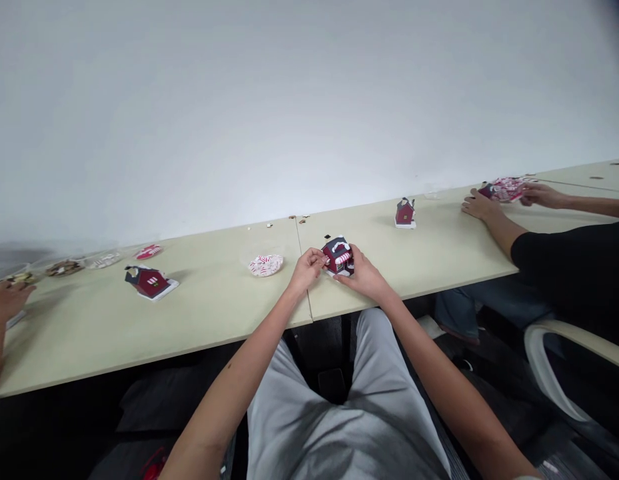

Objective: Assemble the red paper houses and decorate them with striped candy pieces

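In front of me on the table is a small dark red toy house (338,251) with a dark roof, white trim and a red-and-white striped awning. My right hand (363,273) is wrapped round its right side and base. At its left wall my left hand (309,265) has thumb and fingers pinched together; a tiny pale piece seems to show at the fingertips, too small to name. Just left of that hand lies a clear dish of red-and-white striped pieces (266,265).
Other toy houses stand left (150,283) and right (405,213). Trays of small pieces (64,267) line the left back edge. Loose bits (302,220) lie near the wall. A co-worker's hands (484,205) handle a house at right; another person's hand (9,300) is at far left.
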`<state>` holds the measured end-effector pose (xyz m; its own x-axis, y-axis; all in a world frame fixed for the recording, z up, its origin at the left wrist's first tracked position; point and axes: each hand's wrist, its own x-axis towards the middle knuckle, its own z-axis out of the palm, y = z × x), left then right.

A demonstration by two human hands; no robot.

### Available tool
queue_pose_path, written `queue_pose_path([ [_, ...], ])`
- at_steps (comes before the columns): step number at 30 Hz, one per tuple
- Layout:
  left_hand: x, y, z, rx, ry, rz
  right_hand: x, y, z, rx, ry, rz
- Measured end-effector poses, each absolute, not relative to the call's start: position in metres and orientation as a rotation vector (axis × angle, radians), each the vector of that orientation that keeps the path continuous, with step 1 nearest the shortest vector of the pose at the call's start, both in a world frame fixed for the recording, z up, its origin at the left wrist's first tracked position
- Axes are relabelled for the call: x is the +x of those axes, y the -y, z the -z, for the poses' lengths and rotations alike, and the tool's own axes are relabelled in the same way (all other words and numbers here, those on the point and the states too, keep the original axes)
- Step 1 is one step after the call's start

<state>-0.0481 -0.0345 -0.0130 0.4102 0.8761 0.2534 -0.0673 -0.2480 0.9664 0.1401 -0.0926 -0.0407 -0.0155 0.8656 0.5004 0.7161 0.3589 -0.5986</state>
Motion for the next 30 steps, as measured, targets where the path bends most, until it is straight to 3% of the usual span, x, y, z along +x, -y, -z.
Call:
queue_pose_path([
  [17,-0.050,0.041,0.005,1.524,-0.796,-0.810,0.141,0.094,0.041,-1.395,1.780,-0.185],
  [30,-0.048,0.039,0.012,1.654,-0.758,-0.837,0.144,0.093,0.043,-1.358,1.786,-0.243],
])
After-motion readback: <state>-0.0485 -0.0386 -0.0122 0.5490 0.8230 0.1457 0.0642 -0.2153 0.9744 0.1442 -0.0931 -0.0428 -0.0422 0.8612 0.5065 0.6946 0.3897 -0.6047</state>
